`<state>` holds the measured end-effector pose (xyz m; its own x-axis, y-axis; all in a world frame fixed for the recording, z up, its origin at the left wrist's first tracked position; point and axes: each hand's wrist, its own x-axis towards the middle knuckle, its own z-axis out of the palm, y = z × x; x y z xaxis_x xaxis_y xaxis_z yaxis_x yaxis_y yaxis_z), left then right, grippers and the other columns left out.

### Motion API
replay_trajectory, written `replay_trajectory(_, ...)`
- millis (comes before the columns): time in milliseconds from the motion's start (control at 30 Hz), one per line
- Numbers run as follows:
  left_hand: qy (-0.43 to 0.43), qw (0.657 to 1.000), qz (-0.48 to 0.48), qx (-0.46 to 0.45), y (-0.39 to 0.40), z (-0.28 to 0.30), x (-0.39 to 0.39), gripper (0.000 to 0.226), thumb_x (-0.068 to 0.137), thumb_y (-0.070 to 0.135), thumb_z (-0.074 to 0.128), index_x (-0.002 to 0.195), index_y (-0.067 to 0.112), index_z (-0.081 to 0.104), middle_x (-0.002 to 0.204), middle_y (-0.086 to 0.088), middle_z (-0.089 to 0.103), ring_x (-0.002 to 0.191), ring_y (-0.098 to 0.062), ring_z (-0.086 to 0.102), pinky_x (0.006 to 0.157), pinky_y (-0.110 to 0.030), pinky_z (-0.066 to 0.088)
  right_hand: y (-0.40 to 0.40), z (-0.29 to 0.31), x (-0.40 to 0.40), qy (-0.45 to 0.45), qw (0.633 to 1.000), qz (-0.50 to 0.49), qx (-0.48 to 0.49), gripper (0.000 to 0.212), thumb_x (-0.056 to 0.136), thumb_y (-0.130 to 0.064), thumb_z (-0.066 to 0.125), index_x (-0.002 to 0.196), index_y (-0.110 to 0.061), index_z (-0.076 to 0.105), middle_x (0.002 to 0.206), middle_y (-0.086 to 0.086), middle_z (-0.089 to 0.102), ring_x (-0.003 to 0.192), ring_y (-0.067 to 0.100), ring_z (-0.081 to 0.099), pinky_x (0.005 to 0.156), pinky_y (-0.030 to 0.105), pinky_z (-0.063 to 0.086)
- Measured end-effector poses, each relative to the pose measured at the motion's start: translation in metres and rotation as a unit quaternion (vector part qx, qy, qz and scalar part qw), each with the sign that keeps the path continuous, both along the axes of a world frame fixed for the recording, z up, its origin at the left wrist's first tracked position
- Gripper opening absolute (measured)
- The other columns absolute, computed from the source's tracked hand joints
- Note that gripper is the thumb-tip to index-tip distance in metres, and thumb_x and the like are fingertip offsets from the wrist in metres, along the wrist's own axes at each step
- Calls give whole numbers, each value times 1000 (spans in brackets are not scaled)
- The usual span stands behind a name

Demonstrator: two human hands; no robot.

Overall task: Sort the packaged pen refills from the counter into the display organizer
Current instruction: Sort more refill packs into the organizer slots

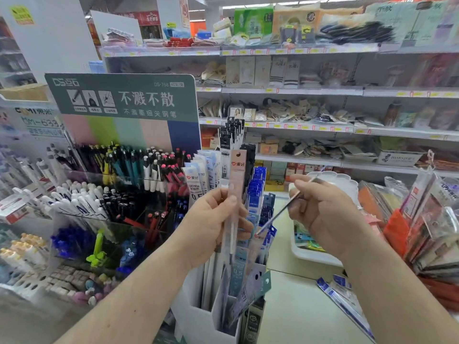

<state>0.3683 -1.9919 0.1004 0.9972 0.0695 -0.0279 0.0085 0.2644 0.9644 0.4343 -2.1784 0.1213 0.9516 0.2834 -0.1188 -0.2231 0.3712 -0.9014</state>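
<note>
My left hand (211, 219) grips a long clear refill pack with a pink header (237, 170), held upright over the white display organizer (198, 316). The organizer stands at the centre and holds several upright refill packs in white, black and blue. My right hand (320, 207) pinches another thin refill pack (278, 214) seen edge-on, slanting down toward the organizer's blue packs (257, 189). More blue-headed refill packs (342, 296) lie on the counter at the lower right.
A tiered pen display (119, 194) with a green sign stands to the left. A white tray (313, 254) sits on the pale counter behind my right hand. Packaged goods (427, 219) crowd the right edge. Store shelves fill the background.
</note>
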Motion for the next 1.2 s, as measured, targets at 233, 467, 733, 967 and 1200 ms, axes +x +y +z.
replay_trajectory(233,-40,995,63,61,0,1,-2,8,97,8,53,101,6,59,74,-8,71,52,-18,63,45,-24,49,-4,-1,-10,-92,987,16,-132,12,98,-1,53,101,-2,64,64,6,68,50,13,61,50,21,52)
replay_trajectory(467,-18,999,50,10,3,3,-2,41,87,-19,36,103,5,65,82,-14,72,60,-23,65,48,-25,53,1,4,-9,-119,980,0,-157,24,103,-8,47,87,-6,65,65,6,71,51,15,64,51,23,55)
replay_trajectory(733,-23,998,58,-21,4,2,0,45,88,-21,36,104,6,69,90,-17,74,68,-28,71,59,-32,61,-11,4,18,-155,961,-107,-202,18,101,-9,51,91,-8,66,72,6,73,53,13,66,51,21,54)
replay_trajectory(967,-14,997,67,-27,2,2,-1,42,90,-20,40,105,8,68,94,-18,75,68,-27,72,63,-32,62,18,-49,56,-208,913,-80,-341,9,97,-10,60,88,-12,62,84,7,72,61,9,71,52,17,51)
replay_trajectory(1200,-19,997,67,-16,2,2,-2,40,90,-20,44,106,8,68,95,-16,75,73,-26,73,67,-33,63,52,-96,78,-200,842,47,-498,8,91,-13,67,93,-13,75,90,0,73,79,16,68,77,32,56)
